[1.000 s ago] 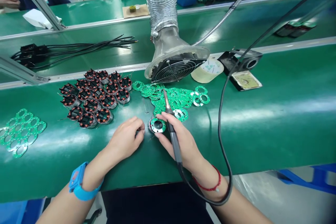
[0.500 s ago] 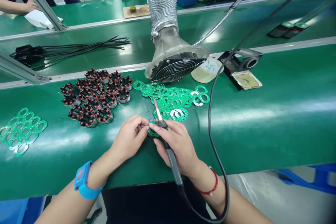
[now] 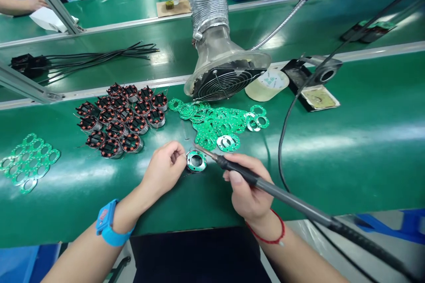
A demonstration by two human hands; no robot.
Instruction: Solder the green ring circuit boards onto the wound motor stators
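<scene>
- One coil unit (image 3: pixel 196 168) bears a green board, on the counter (image 3: pixel 199 203) between the hands; solder completion cannot be told.
- Right hand (image 3: pixel 249 199): grip firm around the soldering iron (image 3: pixel 265 184), tip near the board's far edge, contact unclear.
- Left hand (image 3: pixel 166 168): fingers curled at the unit's left side; whether this grip holds anything cannot be told.
- Judged outstanding: grouped coil units (image 3: pixel 124 116), far left, no boards seen atop; loose boards (image 3: pixel 219 124) lie far of the hands.

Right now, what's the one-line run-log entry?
left hand: beside green-topped part, contact unclear | right hand: holding soldering iron, tip near that part | wound coils: clustered left | green ring boards: piled beyond
</scene>
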